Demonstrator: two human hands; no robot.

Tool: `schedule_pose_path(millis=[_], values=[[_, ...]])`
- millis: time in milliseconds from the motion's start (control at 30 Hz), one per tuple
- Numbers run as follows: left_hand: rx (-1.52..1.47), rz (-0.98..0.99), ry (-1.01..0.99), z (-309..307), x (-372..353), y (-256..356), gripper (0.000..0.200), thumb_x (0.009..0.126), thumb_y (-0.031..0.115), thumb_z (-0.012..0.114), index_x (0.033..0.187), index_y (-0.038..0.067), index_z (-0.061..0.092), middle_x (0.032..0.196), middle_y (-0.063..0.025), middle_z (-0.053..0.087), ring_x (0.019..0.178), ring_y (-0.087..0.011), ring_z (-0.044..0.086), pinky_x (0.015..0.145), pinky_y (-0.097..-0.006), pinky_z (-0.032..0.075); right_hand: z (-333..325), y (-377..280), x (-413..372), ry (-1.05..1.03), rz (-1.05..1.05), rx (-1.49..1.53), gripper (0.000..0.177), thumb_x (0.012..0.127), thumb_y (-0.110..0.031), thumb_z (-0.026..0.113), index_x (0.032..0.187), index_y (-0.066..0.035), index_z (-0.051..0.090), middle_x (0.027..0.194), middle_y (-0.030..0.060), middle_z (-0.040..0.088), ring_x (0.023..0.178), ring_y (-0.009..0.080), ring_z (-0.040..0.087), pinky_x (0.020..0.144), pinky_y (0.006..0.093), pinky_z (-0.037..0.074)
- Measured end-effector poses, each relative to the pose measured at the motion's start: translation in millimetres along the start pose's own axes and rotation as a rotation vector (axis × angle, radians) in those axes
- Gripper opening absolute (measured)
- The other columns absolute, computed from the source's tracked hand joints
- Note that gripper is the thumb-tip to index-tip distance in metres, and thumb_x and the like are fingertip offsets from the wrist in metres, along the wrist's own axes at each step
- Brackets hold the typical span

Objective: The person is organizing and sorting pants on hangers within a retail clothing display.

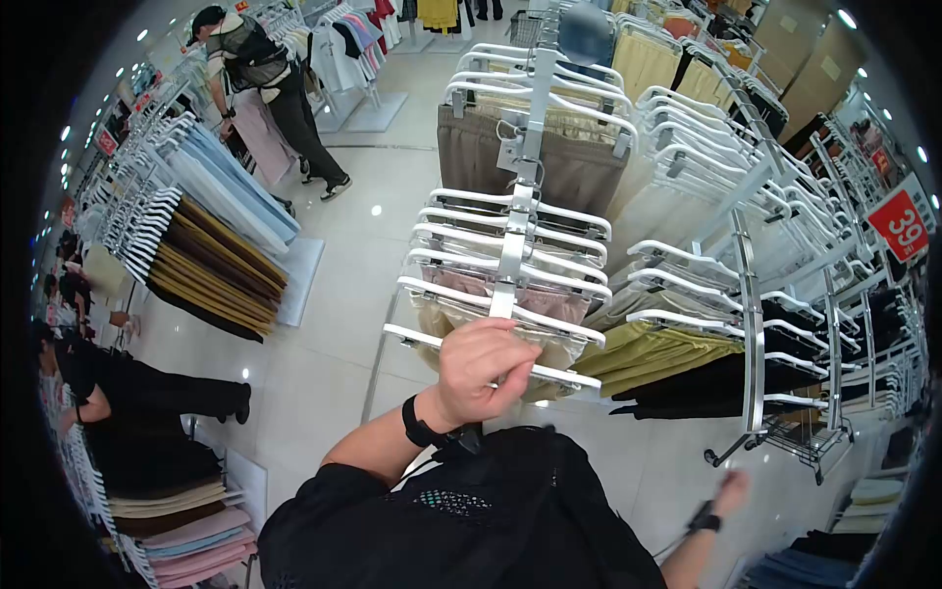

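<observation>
1. The left hand is clamped on the front white plastic hanger of a sloped metal rack, at twelve o'clock.
2. The right hand, at four o'clock, is blurred, so I cannot tell its grip.

Your left hand is gripping the nearest hanger, the rack arm running on beyond it; your right hand is hanging lower right.

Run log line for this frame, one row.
left hand grips front white hanger | right hand low, blurred, state unclear | garment rack ahead
</observation>
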State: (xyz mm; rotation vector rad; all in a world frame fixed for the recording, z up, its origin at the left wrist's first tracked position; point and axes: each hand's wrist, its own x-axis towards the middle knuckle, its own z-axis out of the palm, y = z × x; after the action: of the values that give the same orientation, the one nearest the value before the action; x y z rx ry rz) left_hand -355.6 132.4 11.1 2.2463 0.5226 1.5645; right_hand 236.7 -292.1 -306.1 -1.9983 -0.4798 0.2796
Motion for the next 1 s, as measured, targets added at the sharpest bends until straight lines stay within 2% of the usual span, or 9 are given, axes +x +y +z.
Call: schedule_pose_path(millis=[67,233,367,500,667,767,833,900,1000], values=[[-0.015,-0.014,-0.012,1,-3,-3,0.019,0.085,-0.002,0.073,0.102,0.005,0.078,0.084,-0.007,0.08,0.077,-0.0235,0.078,0.094,-0.0453,0.063,97,-31,-53,-0.254,0.123,-0.006,0.031,0.115,-0.033,0.063,0.121,-0.004,0.073,0.087,0.0039,0.072,0.074,0.0118,0.069,0.065,0.0263,0.055],[0.054,0.003,-0.042,1,0,1,0.021,0.085,-0.003,0.072,0.105,0.004,0.078,0.085,-0.0079,0.08,0.077,-0.0242,0.078,0.094,-0.0456,0.063,253,-268,-107,-0.645,-0.283,0.034,0.019,0.108,-0.013,0.07,0.109,0.004,0.077,0.081,0.01,0.075,0.073,0.0172,0.075,0.069,0.0307,0.058],[0.146,-0.056,-0.094,-4,-1,8,0.025,0.085,-0.003,0.071,0.109,0.004,0.078,0.099,-0.0109,0.082,0.093,-0.0281,0.08,0.101,-0.0478,0.061,304,-412,-103,-0.664,-0.825,0.278,0.011,0.104,-0.003,0.069,0.106,0.004,0.077,0.084,0.0095,0.077,0.076,0.0184,0.075,0.074,0.0315,0.057],[0.252,-0.126,-0.069,-3,2,17,0.026,0.086,-0.002,0.07,0.111,0.002,0.078,0.123,-0.0172,0.08,0.119,-0.0368,0.076,0.11,-0.0506,0.056,354,-494,-76,-0.598,-0.993,0.356,0.017,0.099,-0.006,0.074,0.114,0.001,0.077,0.105,0.0187,0.076,0.097,0.0353,0.074,0.085,0.0404,0.057],[0.318,-0.249,-0.006,2,-10,22,0.024,0.088,-0.001,0.068,0.11,-0.001,0.078,0.132,-0.0211,0.077,0.128,-0.0427,0.072,0.113,-0.0503,0.054,431,-531,-34,-0.35,-1.084,0.198,0.045,0.096,-0.018,0.08,0.137,-0.002,0.069,0.129,0.0206,0.072,0.122,0.0414,0.066,0.108,0.0483,0.052],[0.321,-0.294,0.032,7,-14,23,0.022,0.09,-0.001,0.066,0.108,-0.002,0.079,0.13,-0.0217,0.078,0.132,-0.0429,0.07,0.114,-0.05,0.053,472,-514,-10,-0.502,-1.09,-0.033,0.054,0.096,-0.027,0.081,0.142,-0.002,0.067,0.134,0.0196,0.072,0.127,0.042,0.065,0.112,0.0497,0.05],[0.332,-0.324,0.056,9,-16,24,0.022,0.09,-0.001,0.065,0.107,-0.003,0.079,0.129,-0.0218,0.078,0.134,-0.0424,0.069,0.114,-0.0501,0.053,480,-508,-9,-0.486,-1.189,-0.15,0.049,0.098,-0.032,0.079,0.138,-0.005,0.071,0.126,0.0196,0.075,0.121,0.0424,0.068,0.105,0.05,0.054],[0.305,-0.335,0.103,13,-17,23,0.022,0.093,-0.001,0.063,0.106,-0.003,0.08,0.127,-0.0216,0.079,0.133,-0.0418,0.07,0.114,-0.0506,0.053,463,-516,-16,-0.775,-0.955,-0.117,0.04,0.1,-0.032,0.076,0.132,-0.008,0.075,0.114,0.0197,0.077,0.11,0.0424,0.072,0.096,0.0504,0.057],[0.294,-0.345,0.153,18,-20,21,0.022,0.094,0.001,0.061,0.105,-0.004,0.08,0.126,-0.0224,0.08,0.131,-0.0423,0.07,0.115,-0.0515,0.052,446,-499,-25,-0.879,-0.987,0.029,0.037,0.1,-0.029,0.076,0.131,-0.009,0.076,0.111,0.0227,0.078,0.101,0.0442,0.075,0.09,0.0514,0.059]])
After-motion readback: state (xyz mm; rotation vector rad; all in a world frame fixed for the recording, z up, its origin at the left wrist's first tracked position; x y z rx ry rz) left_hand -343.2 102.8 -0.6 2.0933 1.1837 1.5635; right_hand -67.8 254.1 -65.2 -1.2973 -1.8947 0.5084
